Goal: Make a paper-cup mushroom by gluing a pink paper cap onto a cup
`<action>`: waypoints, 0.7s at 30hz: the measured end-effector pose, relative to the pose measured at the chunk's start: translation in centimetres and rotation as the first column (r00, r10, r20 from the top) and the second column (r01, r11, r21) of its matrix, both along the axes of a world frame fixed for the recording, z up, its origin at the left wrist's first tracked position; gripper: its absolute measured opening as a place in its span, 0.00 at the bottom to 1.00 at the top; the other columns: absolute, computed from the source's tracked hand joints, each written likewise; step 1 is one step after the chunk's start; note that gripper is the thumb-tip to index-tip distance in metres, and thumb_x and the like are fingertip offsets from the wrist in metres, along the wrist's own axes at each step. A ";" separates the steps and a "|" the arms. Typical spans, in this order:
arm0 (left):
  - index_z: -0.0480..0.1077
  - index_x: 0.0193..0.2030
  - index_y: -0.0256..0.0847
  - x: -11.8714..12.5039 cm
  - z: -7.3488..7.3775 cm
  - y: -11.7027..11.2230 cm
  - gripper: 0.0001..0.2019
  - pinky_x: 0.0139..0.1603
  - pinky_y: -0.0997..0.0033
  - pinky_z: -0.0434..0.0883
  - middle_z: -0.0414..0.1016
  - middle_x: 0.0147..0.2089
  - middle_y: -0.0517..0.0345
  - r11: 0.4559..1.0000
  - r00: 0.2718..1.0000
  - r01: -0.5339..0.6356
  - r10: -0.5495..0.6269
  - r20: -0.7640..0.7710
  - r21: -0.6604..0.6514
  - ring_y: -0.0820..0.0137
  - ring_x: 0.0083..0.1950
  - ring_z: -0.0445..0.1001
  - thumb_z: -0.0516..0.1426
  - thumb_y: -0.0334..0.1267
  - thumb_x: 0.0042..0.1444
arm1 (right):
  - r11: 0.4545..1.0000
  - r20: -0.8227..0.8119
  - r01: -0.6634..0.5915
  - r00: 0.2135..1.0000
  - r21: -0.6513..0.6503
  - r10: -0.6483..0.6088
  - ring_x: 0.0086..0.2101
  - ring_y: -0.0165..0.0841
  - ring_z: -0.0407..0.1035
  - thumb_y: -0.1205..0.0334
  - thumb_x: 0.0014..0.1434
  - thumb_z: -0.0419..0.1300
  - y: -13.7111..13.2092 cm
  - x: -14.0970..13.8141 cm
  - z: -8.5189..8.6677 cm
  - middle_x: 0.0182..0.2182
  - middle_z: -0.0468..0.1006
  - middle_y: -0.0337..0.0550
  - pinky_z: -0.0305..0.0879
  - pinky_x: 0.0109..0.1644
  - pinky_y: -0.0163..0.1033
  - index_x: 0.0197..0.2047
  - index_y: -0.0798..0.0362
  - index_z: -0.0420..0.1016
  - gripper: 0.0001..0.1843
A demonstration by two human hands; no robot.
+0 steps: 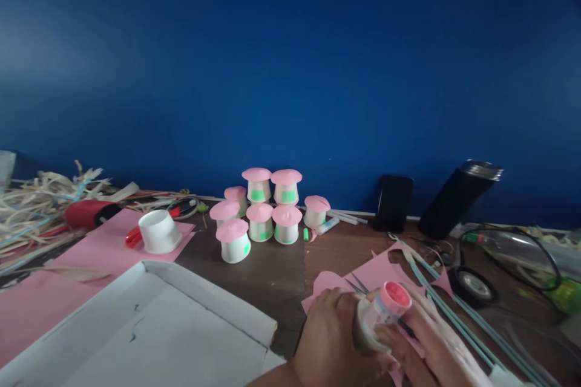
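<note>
At the lower right, my left hand [329, 335] is wrapped round a white paper cup [362, 323], mostly hidden by fingers. My right hand [420, 338] grips a glue stick [388, 308] with a pink rim, held tilted against the side of the cup. Under both hands lies cut pink paper [372, 272], with the grey blades of scissors [358, 283] on it. Beyond them stand several white cups with pink paper discs on top, such as one front cup [233, 248], some stacked and marked with green patches.
A white cardboard tray [204, 314] lies front left. Behind it a bare white cup [160, 231] stands on pink paper [100, 248]. A black flask [458, 199] leans near a dark phone [394, 202]. Teal cords [454, 302] run at right; pale strips [40, 205] pile at left.
</note>
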State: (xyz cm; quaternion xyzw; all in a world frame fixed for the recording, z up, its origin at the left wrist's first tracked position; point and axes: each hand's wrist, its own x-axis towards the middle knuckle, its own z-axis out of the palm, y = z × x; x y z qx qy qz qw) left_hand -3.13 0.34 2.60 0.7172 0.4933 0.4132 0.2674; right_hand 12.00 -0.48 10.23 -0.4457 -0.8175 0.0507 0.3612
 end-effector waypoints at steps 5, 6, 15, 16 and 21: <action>0.72 0.49 0.37 0.0 0.3 0.2 0.30 0.50 0.45 0.69 0.76 0.46 0.45 0.999 0.999 0.031 -0.031 -0.009 -0.012 0.49 0.47 0.72 0.68 0.39 0.34 | 0.998 0.023 0.038 0.999 0.049 -0.039 0.41 0.43 0.77 0.54 0.63 0.54 0.3 0.5 -0.9 0.40 0.81 0.48 0.75 0.45 0.45 0.46 0.48 0.73 0.12; 0.72 0.48 0.37 0.0 0.4 0.2 0.30 0.50 0.44 0.69 0.76 0.46 0.44 0.999 0.999 0.031 -0.032 -0.014 -0.024 0.49 0.47 0.72 0.69 0.39 0.33 | 0.998 0.007 0.049 0.999 0.030 -0.049 0.40 0.42 0.77 0.54 0.63 0.54 0.3 0.7 -1.0 0.40 0.81 0.48 0.76 0.44 0.43 0.45 0.48 0.73 0.12; 0.72 0.47 0.37 -0.1 0.9 -0.2 0.32 0.54 0.43 0.67 0.74 0.49 0.42 0.992 1.000 -0.004 0.002 -0.011 -0.129 0.47 0.50 0.70 0.71 0.37 0.30 | 0.993 -0.004 0.018 1.000 -0.117 -0.018 0.44 0.41 0.77 0.55 0.66 0.52 0.2 1.7 -1.9 0.43 0.80 0.49 0.77 0.42 0.39 0.53 0.48 0.69 0.15; 0.72 0.48 0.37 -0.1 0.9 -0.3 0.32 0.54 0.43 0.67 0.74 0.49 0.43 0.992 1.000 0.001 -0.002 -0.003 -0.127 0.47 0.50 0.70 0.71 0.37 0.31 | 0.994 0.014 0.012 1.000 -0.105 -0.010 0.46 0.42 0.76 0.56 0.65 0.53 0.2 1.6 -2.0 0.46 0.80 0.49 0.76 0.45 0.40 0.54 0.48 0.68 0.16; 0.71 0.50 0.39 -0.1 0.8 -0.3 0.29 0.53 0.47 0.68 0.75 0.48 0.46 0.999 1.000 0.013 -0.012 0.028 -0.037 0.51 0.49 0.72 0.66 0.35 0.36 | 0.999 0.078 -0.012 0.997 -0.030 0.015 0.49 0.43 0.73 0.58 0.65 0.53 -0.1 1.0 -1.9 0.49 0.76 0.51 0.74 0.49 0.44 0.54 0.48 0.66 0.15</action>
